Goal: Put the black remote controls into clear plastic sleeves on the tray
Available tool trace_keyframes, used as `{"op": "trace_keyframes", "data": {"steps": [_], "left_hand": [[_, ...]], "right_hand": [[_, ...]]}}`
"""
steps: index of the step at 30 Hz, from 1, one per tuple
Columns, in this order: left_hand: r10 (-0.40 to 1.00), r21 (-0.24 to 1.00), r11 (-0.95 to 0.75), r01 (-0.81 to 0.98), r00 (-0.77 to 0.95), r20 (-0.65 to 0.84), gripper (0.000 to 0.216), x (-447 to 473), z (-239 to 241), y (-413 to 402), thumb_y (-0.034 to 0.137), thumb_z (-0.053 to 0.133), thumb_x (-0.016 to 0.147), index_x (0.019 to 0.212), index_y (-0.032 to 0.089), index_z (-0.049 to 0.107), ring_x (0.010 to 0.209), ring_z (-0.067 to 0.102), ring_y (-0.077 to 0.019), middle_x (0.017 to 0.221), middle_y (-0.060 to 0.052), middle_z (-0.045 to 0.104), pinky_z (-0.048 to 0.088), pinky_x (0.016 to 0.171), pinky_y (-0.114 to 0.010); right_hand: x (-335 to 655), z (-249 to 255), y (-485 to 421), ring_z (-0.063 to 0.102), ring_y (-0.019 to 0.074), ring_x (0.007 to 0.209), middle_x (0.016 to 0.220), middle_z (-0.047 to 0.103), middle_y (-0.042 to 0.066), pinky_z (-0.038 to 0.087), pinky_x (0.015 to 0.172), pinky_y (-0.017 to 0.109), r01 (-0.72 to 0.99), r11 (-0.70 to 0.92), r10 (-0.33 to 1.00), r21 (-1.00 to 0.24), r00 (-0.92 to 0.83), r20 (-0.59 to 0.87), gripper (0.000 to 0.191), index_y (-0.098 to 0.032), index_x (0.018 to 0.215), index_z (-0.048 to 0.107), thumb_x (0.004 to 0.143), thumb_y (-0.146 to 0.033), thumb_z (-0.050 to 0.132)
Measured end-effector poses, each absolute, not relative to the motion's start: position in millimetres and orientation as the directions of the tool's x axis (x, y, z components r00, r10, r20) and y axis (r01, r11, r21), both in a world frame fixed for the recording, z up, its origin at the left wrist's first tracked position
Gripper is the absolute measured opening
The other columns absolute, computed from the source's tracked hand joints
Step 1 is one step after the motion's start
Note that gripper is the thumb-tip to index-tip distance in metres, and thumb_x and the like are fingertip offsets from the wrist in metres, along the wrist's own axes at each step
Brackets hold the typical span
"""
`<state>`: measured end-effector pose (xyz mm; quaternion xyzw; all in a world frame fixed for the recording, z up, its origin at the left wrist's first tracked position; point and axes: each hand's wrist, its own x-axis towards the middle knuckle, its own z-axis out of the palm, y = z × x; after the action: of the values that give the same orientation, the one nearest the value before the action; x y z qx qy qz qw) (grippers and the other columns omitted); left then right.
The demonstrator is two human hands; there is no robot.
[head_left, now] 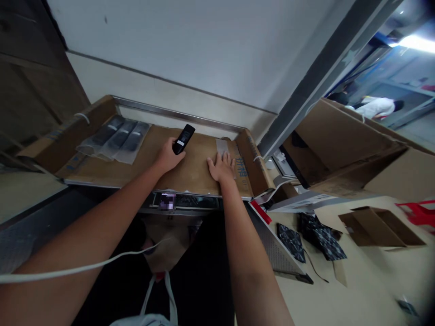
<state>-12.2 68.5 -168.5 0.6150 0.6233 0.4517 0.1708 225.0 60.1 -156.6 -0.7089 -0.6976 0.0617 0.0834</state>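
My left hand (168, 156) is closed around a black remote control (184, 138) with a small white label, holding it tilted above the brown cardboard sheet (190, 170) that covers the work surface. My right hand (221, 166) lies flat on the cardboard with fingers spread, just below a small clear plastic bag (222, 146). Further left on the cardboard lie three remotes in clear plastic bags (117, 139), side by side.
A cardboard side wall (253, 160) stands right of my right hand. Large open cardboard boxes (343, 145) sit at the right, a smaller box (377, 225) and black patterned pieces (317, 233) on the floor. A person in white (377, 107) is far back right. A white cord (84, 268) crosses my left arm.
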Motion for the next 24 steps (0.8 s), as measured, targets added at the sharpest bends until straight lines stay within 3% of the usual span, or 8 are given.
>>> {"op": "trace_keyframes", "data": {"steps": [6,9,11,14,19,22,24], "left_hand": [[0.921,0.774,-0.171,0.609,-0.18,0.345,0.049,-12,-169,70,0.029,0.077,0.075,0.118,0.019,0.056,0.106,0.065,-0.029,0.115,-0.012,0.067,0.051,0.094,-0.042],[0.919,0.774,-0.175,0.608,-0.182,0.351,0.047,-12,-168,68,0.028,0.077,0.076,0.117,0.019,0.056,0.107,0.064,-0.0284,0.117,-0.012,0.067,0.051,0.095,-0.042],[0.918,0.772,-0.175,0.611,-0.183,0.352,0.048,-12,-168,68,0.028,0.077,0.076,0.117,0.019,0.055,0.107,0.064,-0.0287,0.117,-0.012,0.067,0.051,0.094,-0.042],[0.921,0.772,-0.173,0.612,-0.178,0.347,0.049,-12,-169,68,0.029,0.077,0.076,0.119,0.02,0.055,0.106,0.064,-0.0286,0.116,-0.012,0.067,0.051,0.094,-0.043],[0.919,0.765,-0.173,0.62,-0.179,0.352,0.049,-12,-170,69,0.029,0.077,0.075,0.118,0.02,0.055,0.106,0.065,-0.0286,0.116,-0.012,0.067,0.051,0.094,-0.043],[0.924,0.76,-0.165,0.629,-0.17,0.342,0.049,-12,-170,69,0.029,0.076,0.076,0.119,0.019,0.055,0.108,0.064,-0.0297,0.117,-0.013,0.067,0.051,0.095,-0.043],[0.925,0.755,-0.169,0.633,-0.161,0.343,0.05,-12,-170,69,0.029,0.076,0.076,0.119,0.019,0.055,0.108,0.064,-0.0301,0.118,-0.013,0.067,0.051,0.096,-0.044]], "right_hand": [[226,-162,59,0.017,0.038,0.157,0.166,0.029,0.022,0.007,0.125,0.061,0.968,-0.071,0.987,-0.24,0.103,0.125,0.074,-0.011,0.157,0.041,0.101,-0.059,0.033],[225,-162,57,0.025,0.0414,0.153,0.161,0.038,0.024,0.011,0.123,0.064,0.963,-0.096,0.959,-0.252,0.157,0.237,0.065,-0.008,0.147,0.053,0.1,-0.051,0.04],[225,-161,54,0.028,0.0421,0.151,0.156,0.044,0.026,0.013,0.123,0.063,0.973,-0.053,0.923,-0.227,0.135,0.361,0.056,-0.004,0.138,0.06,0.099,-0.041,0.045],[223,-158,51,0.035,0.0366,0.148,0.15,0.052,0.024,0.024,0.122,0.055,0.979,0.124,0.881,-0.162,-0.034,0.472,0.041,-0.004,0.127,0.066,0.097,-0.023,0.044],[219,-156,51,0.062,0.0241,0.12,0.122,0.071,0.016,0.047,0.102,0.034,0.929,0.331,0.905,-0.165,-0.263,0.334,0.037,-0.016,0.113,0.07,0.098,-0.009,0.037],[218,-156,54,0.066,0.0236,0.107,0.111,0.073,0.015,0.049,0.096,0.032,0.937,0.311,0.926,-0.161,-0.26,0.275,0.036,-0.015,0.109,0.07,0.098,-0.007,0.038],[217,-158,57,0.064,0.0244,0.112,0.115,0.072,0.016,0.045,0.103,0.034,0.938,0.319,0.92,-0.14,-0.27,0.282,0.038,-0.013,0.11,0.071,0.097,-0.005,0.036]]}}
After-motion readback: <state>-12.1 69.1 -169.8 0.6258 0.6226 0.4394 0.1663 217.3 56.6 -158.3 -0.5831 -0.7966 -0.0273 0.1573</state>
